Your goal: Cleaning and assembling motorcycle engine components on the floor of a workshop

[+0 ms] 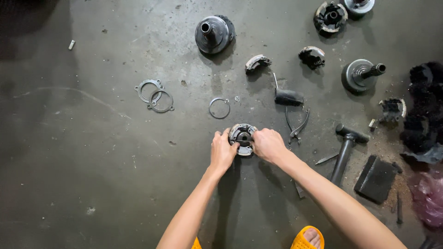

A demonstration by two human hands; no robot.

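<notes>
Grey concrete floor (92, 175) supports the round clutch shoe assembly (242, 138), which left hand (222, 152) and right hand (268, 145) clamp with closed fingers from opposite sides, seemingly steadying it.

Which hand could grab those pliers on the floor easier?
Probably the right hand: the pliers lie just beside it, while the left hand sits across the round clutch part.

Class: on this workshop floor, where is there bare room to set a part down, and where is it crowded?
Bare floor lies left of the left hand, below the flat rings. A smaller patch sits between the rings and the snap ring. Right of the right hand it is crowded: pliers, hammer, black block.
</notes>
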